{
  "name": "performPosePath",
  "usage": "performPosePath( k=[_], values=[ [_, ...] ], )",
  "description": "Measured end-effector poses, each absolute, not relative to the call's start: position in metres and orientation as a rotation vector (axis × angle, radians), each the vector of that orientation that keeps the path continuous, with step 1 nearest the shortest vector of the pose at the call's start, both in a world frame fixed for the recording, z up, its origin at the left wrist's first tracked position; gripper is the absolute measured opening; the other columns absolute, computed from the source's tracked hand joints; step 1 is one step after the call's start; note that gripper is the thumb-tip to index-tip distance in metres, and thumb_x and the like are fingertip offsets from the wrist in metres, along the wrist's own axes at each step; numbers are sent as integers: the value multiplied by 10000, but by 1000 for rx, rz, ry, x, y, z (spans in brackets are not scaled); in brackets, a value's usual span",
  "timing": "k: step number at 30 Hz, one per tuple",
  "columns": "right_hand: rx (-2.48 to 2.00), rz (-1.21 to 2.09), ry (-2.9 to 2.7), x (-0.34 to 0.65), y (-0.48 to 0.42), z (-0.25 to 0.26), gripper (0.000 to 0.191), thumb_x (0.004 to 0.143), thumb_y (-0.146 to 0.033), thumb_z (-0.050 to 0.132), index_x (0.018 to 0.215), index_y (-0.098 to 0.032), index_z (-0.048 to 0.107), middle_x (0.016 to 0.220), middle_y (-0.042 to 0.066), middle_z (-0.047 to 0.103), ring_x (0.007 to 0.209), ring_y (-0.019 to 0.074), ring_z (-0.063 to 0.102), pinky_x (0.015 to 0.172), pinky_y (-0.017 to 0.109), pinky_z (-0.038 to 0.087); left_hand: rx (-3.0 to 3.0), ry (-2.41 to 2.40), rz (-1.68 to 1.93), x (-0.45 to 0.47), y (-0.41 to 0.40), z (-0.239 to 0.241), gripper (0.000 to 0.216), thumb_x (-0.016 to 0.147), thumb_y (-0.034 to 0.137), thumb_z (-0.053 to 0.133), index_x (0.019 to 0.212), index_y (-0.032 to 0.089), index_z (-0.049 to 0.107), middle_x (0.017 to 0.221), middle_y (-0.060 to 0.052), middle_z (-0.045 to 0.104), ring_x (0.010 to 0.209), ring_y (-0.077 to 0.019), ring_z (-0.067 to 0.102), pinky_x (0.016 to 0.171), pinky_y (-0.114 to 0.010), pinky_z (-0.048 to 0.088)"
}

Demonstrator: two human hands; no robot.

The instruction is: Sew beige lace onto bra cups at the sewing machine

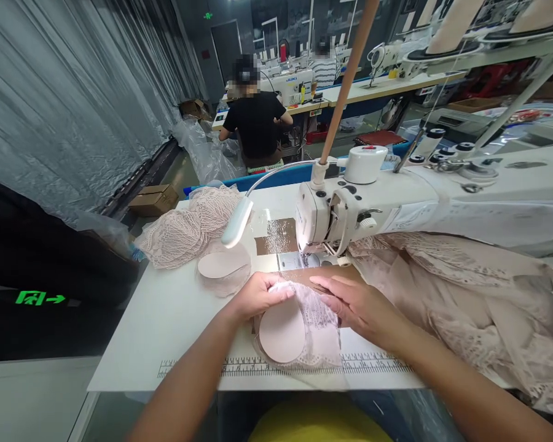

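A pale pink padded cup (282, 331) with white lace (320, 334) over it lies on the white sewing table (166, 319), just in front of the sewing machine (336, 212). My left hand (255, 294) is closed on the top edge of the lace and cup, fingers curled over it. My right hand (357, 304) lies flat with fingers stretched out, pressing the lace's right side down near the needle plate (299, 263).
A stack of lace cups (188, 230) and a loose pad (221, 265) sit at the left. A gooseneck lamp (237, 222) hangs over them. Beige lace fabric (479, 301) is heaped on the right. A printed ruler (239, 367) runs along the table's front edge. Another person (255, 120) works farther back.
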State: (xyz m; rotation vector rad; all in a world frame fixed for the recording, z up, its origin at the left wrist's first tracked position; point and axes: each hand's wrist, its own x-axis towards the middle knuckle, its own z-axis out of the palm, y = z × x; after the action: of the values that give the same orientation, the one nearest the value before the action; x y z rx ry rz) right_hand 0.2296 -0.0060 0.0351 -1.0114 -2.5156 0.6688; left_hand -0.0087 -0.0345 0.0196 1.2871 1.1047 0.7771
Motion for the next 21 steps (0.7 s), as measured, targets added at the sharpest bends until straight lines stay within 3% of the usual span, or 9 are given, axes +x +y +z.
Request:
performPosePath(
  k=[4, 8, 13, 18, 21],
  values=[
    [-1064, 959, -2409, 205, 0, 47, 266, 854, -377, 523, 965, -173, 651, 851, 47, 653, 752, 184, 588, 615, 267, 438, 1338, 1031, 723, -5, -35, 21, 389, 756, 464, 650, 641, 110, 538, 592, 41, 337, 551, -64, 291, 496, -212, 210],
    [-1058, 1128, -2347, 193, 1, 39, 224, 854, -316, 497, 746, -171, 628, 659, 1, 582, 617, 141, 508, 552, 247, 354, 1348, 1062, 688, -13, -34, 19, 343, 743, 431, 666, 705, 102, 574, 602, 30, 407, 554, -68, 333, 495, -202, 239],
    [-1120, 1315, -2292, 196, 3, 27, 189, 831, -324, 510, 733, -176, 572, 649, -26, 524, 577, 117, 453, 519, 233, 319, 1375, 1168, 658, -25, -33, 21, 288, 736, 375, 660, 668, 115, 555, 607, 27, 453, 556, -72, 379, 494, -182, 276],
    [-1105, 1330, -2268, 196, 5, 26, 189, 832, -339, 529, 735, -180, 562, 653, -33, 511, 589, 116, 446, 535, 234, 331, 1347, 1170, 680, -21, -34, 19, 280, 722, 367, 681, 800, 103, 627, 689, 1, 485, 614, -89, 415, 518, -183, 303],
    [-1043, 1320, -2286, 198, 7, 27, 242, 864, -408, 506, 881, -187, 603, 744, -5, 583, 670, 148, 525, 602, 259, 402, 1289, 1134, 658, -17, -35, 17, 313, 739, 408, 668, 752, 99, 615, 652, 8, 459, 583, -83, 387, 508, -192, 282]
  ],
)
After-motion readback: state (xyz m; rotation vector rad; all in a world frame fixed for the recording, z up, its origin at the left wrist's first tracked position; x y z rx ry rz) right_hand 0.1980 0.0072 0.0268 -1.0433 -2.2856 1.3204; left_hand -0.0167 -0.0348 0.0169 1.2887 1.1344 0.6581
